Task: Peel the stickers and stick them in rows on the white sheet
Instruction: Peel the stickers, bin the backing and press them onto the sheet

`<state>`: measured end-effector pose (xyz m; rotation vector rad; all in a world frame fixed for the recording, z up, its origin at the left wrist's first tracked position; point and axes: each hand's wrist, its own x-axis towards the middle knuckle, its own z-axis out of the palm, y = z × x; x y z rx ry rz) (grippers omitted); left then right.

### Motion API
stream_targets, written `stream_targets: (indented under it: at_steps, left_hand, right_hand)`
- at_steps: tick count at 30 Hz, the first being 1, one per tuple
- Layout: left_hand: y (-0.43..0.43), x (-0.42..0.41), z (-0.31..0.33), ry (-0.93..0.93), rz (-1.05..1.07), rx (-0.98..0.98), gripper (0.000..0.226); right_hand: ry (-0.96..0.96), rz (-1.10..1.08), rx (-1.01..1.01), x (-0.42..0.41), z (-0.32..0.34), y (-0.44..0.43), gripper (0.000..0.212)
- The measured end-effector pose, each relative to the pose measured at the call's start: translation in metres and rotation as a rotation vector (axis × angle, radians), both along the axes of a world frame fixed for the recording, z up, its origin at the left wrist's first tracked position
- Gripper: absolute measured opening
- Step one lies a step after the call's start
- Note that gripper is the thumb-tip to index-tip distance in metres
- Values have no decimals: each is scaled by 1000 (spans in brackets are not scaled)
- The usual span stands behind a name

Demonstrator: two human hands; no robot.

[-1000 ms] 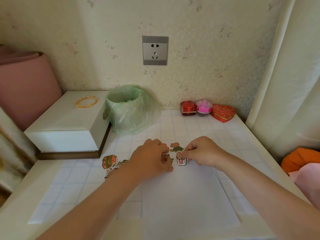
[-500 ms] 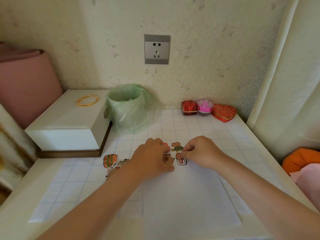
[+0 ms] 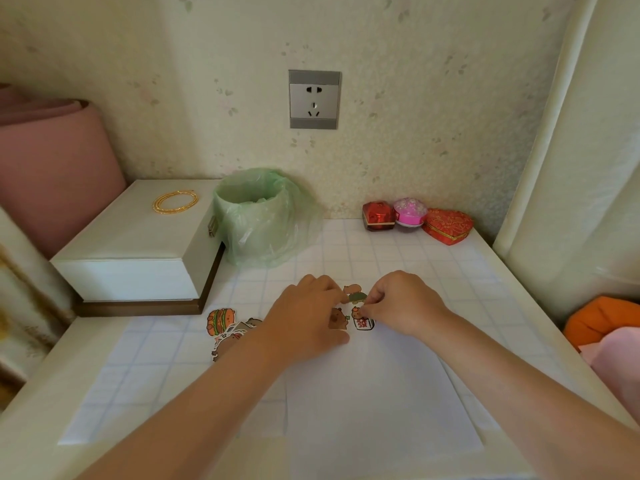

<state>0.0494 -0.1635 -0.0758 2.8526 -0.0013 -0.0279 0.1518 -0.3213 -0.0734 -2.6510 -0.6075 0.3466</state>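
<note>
Head view: the white sheet (image 3: 374, 393) lies lengthwise, pointing away from the person. At its far edge, the right hand (image 3: 405, 303) pinches a turtle sticker (image 3: 357, 297); the left hand (image 3: 304, 317) has an unclear grip. A neighbouring sticker (image 3: 363, 323) bears red Chinese writing.

View: drifted slightly, wall socket (image 3: 314, 99) now sits a little further right
Left hand (image 3: 304, 320): fingertips crept a touch closer to the turtle sticker (image 3: 357, 296)
</note>
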Motion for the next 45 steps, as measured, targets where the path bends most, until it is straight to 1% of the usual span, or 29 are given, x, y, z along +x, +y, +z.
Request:
stream_targets:
  at_steps: [2,5,7,10,11,14,17,19,20,22,24,27,29,30,31,34,37,41,45]
  left_hand:
    - [-2,-1,-2,-8,-84,-45,44]
    - [-7,-3,-9,-10,-143,-80,40]
    - [-8,-3,-10,-6,-160,-79,40]
    - [-7,-4,-12,-19,-165,-72,40]
    - [-6,-4,-14,-35,-167,-59,42]
    - [-8,-6,-21,-55,-186,2,51]
    - [-10,-9,-26,-97,-203,90,58]
    - [-12,-12,-27,-111,-211,153,60]
    - [-12,-13,-27,-112,-213,173,60]
    - [-14,-16,-27,-123,-223,176,57]
    - [-13,-20,-29,-143,-236,192,54]
    - [-13,-26,-29,-157,-246,247,56]
    - [-12,-27,-31,-83,-250,233,67]
    - [-10,-27,-33,-9,-244,205,71]
    - [-9,-28,-35,9,-240,171,72]
    - [-6,-28,-41,-55,-246,139,66]
    - [-4,-29,-46,-94,-246,143,60]
    - [-4,-30,-45,-166,-239,120,54]
    - [-5,-29,-41,-163,-229,72,55]
  right_hand:
    - [-25,1,-34,-1,4,1,13]
    - [-81,-6,-115,-2,9,2,16]
    - [-126,-15,-145,-4,10,0,26]
    - [-225,-28,-163,-6,8,-6,46]
    - [-226,-16,-142,-6,6,-9,48]
    - [-205,43,-36,-11,-1,-18,40]
    - [-278,150,-19,-16,-6,-27,27]
    - [-315,247,-12,-20,-9,-34,25]
    - [-322,299,-18,-23,-9,-37,27]
    - [-325,378,-45,-27,-11,-42,39]
    - [-339,411,-75,-30,-12,-46,50]
    - [-363,418,-80,-34,-14,-47,52]
    - [-385,416,-83,-34,-17,-46,52]
    - [-393,415,-82,-34,-18,-45,52]
    - [-400,413,-80,-34,-18,-45,52]
    - [-441,421,-96,-33,-22,-45,51]
    - [-531,458,-112,-32,-24,-48,49]
    - [-622,552,-73,-30,-27,-54,56]
    - [-662,595,-4,-29,-31,-54,49]
